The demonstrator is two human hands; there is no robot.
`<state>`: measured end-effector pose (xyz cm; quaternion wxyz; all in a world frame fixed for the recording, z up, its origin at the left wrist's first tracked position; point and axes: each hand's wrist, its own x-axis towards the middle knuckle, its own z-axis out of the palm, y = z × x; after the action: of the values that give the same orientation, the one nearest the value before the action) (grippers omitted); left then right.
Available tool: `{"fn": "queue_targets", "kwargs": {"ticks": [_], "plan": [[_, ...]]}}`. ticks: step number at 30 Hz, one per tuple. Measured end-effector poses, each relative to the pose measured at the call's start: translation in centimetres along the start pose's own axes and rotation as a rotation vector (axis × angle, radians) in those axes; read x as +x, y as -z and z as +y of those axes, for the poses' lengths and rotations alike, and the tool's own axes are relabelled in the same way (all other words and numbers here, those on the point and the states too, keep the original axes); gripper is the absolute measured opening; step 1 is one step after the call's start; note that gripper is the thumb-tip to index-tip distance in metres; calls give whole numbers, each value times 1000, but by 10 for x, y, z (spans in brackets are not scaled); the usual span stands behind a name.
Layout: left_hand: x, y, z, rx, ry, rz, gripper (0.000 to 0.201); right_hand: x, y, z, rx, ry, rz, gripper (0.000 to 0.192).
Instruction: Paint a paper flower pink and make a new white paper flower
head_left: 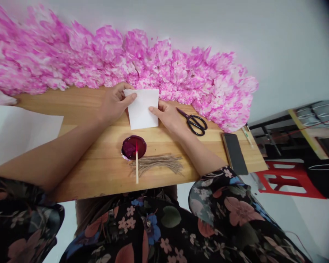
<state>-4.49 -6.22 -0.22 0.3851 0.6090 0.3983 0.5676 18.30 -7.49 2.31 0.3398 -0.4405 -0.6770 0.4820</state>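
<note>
Left hand [113, 104] and right hand [168, 116] pinch the white paper [143, 108] at centre frame; the dye dish [133, 147] just below risks staining it.

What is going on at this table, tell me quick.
A person sits at a wooden table and holds a white sheet of paper flat on it, the left hand at its top left corner and the right hand at its right edge. Nearer the person stand a small dish of dark pink dye with a stick resting in it and a bundle of thin wires. Black scissors lie to the right, and pink paper flowers are piled along the far edge.
</note>
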Motion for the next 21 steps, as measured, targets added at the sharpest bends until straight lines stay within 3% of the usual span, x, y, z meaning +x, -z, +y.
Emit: {"fn": "queue_targets", "kwargs": {"ticks": [3,7,12,16,21], "plan": [[-1,-1,6,-26,-2,-25,34,-7,-4,0,3,-4,104,46],[-3,-4,4,-41,49,-114,35,-9,-2,1,-24,38,180,43],[-4,-6,-2,-31,113,-128,31,-8,-2,2,-11,11,156,45],[-4,-7,6,-15,101,-79,32,-9,-2,5,24,-1,131,45],[-5,-8,14,-26,78,-108,36,-10,-2,4,30,39,178,45]]}}
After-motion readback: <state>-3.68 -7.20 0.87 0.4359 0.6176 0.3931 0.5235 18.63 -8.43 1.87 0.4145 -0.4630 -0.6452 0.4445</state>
